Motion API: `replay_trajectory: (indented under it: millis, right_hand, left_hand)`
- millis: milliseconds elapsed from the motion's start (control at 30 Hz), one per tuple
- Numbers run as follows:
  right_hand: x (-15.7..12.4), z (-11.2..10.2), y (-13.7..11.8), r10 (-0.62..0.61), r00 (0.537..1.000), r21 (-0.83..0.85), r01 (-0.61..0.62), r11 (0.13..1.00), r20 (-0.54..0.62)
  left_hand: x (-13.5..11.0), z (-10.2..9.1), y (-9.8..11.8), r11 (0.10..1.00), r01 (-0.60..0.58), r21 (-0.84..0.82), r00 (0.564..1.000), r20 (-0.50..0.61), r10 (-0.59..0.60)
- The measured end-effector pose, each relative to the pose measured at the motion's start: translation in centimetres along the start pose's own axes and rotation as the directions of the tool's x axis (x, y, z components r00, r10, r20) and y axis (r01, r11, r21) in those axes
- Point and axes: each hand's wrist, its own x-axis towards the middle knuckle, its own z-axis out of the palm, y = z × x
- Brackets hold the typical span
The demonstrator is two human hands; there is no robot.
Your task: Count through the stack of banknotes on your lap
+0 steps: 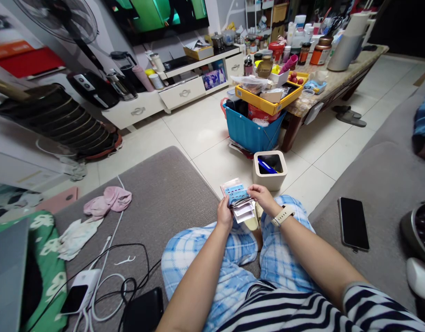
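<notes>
Between my hands, above my knees, is a fanned stack of printed cards or papers (237,193). Its upper pieces are light blue with dark marks, a pinkish piece sticks out behind, and whitish ones hang below. My left hand (225,215) grips the stack by its left side, thumb on top. At the right edge, my right hand (263,198) pinches the top pieces with its fingertips, and a pale watch band circles that wrist. Just beyond the hands stands a cream bin (269,180) with a blue item inside. The print is too small to read.
Right on the sofa lie a phone (353,223) and a bowl of dark fruit (422,228). Cables, a power bank (81,290) and pink cloth (108,201) are left. Ahead are a blue basket (254,128) and a crowded table (304,107).
</notes>
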Motion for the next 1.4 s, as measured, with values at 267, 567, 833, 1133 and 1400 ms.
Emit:
replay_trajectory:
  millis: [267,567,833,1133,1400]
  right_hand:
    - [0.0,-0.1,0.2,-0.001,1.000,-0.026,0.001,1.000,-0.001]
    - [-0.2,0.1,-0.2,-0.010,1.000,-0.023,0.009,1.000,-0.001]
    - [-0.4,0.1,-0.7,-0.020,1.000,-0.051,0.020,0.998,-0.004]
    - [0.0,-0.2,0.2,-0.024,1.000,-0.064,0.024,0.998,-0.002]
    - [0.2,-0.3,0.6,-0.012,0.997,-0.098,0.004,0.995,-0.081]
  left_hand:
    - [-0.1,0.1,0.1,1.000,-0.001,0.022,1.000,-0.006,0.001]
    - [-0.2,0.2,0.2,1.000,-0.003,0.017,1.000,-0.001,0.003]
    - [-0.3,0.4,0.3,0.999,-0.001,0.033,1.000,-0.005,0.001]
    - [-0.3,0.4,0.3,1.000,0.012,0.018,1.000,-0.001,-0.012]
    - [-0.7,0.7,0.7,0.999,0.032,0.028,0.999,0.000,-0.032]
